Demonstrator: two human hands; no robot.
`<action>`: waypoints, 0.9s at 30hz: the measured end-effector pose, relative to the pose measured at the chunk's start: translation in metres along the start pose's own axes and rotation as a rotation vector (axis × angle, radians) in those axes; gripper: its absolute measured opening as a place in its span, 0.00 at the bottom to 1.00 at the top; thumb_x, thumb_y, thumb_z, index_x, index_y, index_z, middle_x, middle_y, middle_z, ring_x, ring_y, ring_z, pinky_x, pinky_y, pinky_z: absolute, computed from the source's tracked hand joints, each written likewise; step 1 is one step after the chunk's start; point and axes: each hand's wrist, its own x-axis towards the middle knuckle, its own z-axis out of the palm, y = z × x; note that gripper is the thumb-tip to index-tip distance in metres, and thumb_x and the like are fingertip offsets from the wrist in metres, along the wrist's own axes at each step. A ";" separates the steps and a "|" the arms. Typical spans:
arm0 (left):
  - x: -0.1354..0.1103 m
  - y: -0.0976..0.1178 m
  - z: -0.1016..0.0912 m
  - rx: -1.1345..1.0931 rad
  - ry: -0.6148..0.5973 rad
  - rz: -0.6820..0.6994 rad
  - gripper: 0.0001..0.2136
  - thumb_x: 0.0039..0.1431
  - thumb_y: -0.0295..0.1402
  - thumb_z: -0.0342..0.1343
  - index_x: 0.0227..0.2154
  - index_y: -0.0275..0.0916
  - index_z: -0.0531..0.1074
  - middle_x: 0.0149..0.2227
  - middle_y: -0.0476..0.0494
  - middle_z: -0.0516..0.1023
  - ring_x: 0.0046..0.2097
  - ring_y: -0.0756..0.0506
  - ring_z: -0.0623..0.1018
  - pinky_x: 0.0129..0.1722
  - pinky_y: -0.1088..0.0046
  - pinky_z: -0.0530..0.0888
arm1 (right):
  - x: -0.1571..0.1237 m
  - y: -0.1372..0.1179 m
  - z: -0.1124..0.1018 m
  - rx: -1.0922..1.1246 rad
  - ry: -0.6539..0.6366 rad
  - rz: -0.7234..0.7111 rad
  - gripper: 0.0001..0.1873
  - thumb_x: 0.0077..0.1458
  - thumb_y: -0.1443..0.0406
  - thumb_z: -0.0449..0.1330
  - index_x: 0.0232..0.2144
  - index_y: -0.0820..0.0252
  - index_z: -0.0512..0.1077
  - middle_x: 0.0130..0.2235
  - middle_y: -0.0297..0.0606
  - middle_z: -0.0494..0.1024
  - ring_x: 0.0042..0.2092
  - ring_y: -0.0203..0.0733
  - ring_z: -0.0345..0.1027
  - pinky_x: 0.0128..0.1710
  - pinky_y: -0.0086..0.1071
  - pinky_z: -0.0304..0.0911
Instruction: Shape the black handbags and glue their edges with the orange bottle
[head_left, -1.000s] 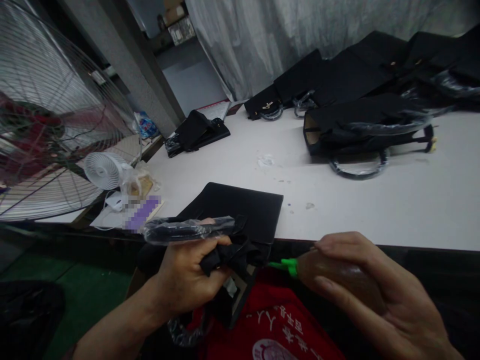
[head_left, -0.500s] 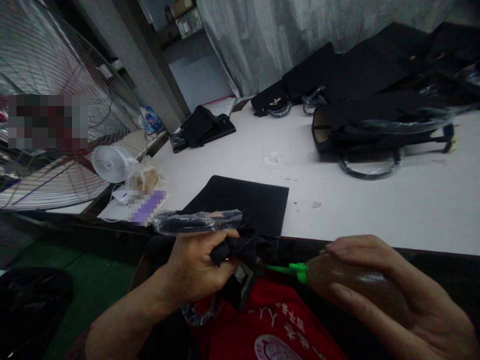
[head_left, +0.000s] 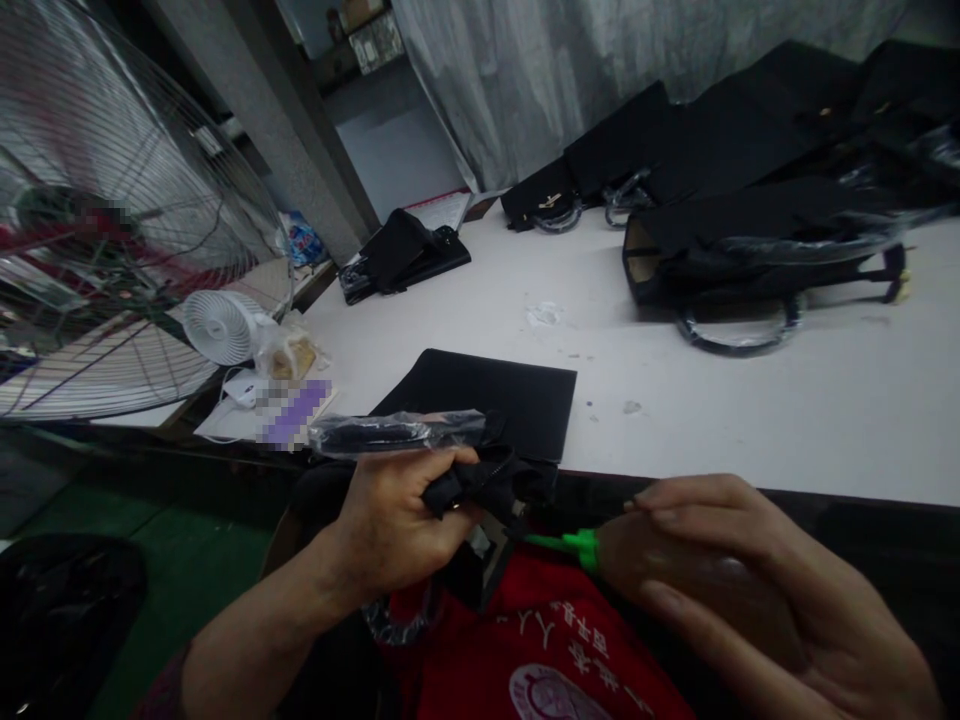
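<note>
My left hand (head_left: 390, 525) is closed round the black strap and plastic-wrapped handle (head_left: 394, 432) of a black handbag (head_left: 495, 395) that hangs over the near edge of the white table (head_left: 675, 420). My right hand (head_left: 757, 590) grips a brown squeeze bottle (head_left: 675, 575) with a green nozzle (head_left: 562, 543). The nozzle tip points left and sits close to the strap end held in my left hand. A red garment with white print (head_left: 555, 650) lies below both hands.
Several black handbags (head_left: 757, 250) lie at the table's back right, and another (head_left: 405, 255) at the back left. A large standing fan (head_left: 97, 220) and a small white desk fan (head_left: 221, 327) stand at the left. The floor is green.
The view has shifted slightly. The bottle's green nozzle has moved left, closer to the strap in my left hand. Both hands keep their grips.
</note>
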 end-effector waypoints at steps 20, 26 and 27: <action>0.002 0.006 0.005 0.009 0.055 0.016 0.06 0.45 0.22 0.57 0.27 0.37 0.75 0.22 0.55 0.75 0.23 0.54 0.73 0.25 0.78 0.69 | 0.002 0.008 -0.002 -0.083 -0.011 -0.023 0.16 0.52 0.63 0.62 0.44 0.54 0.68 0.45 0.41 0.71 0.44 0.46 0.69 0.38 0.36 0.70; 0.002 0.005 0.006 0.035 0.021 0.008 0.03 0.48 0.24 0.56 0.26 0.36 0.75 0.22 0.52 0.74 0.24 0.53 0.73 0.25 0.77 0.69 | -0.010 -0.005 -0.007 -0.086 -0.014 -0.045 0.18 0.51 0.64 0.62 0.46 0.54 0.69 0.48 0.43 0.71 0.44 0.47 0.71 0.37 0.34 0.73; 0.001 0.005 0.006 0.039 0.018 0.007 0.03 0.48 0.25 0.56 0.26 0.36 0.75 0.22 0.51 0.75 0.24 0.52 0.73 0.25 0.76 0.69 | -0.011 -0.006 -0.008 -0.081 -0.037 -0.040 0.18 0.51 0.64 0.63 0.46 0.54 0.69 0.48 0.42 0.71 0.45 0.47 0.71 0.37 0.35 0.74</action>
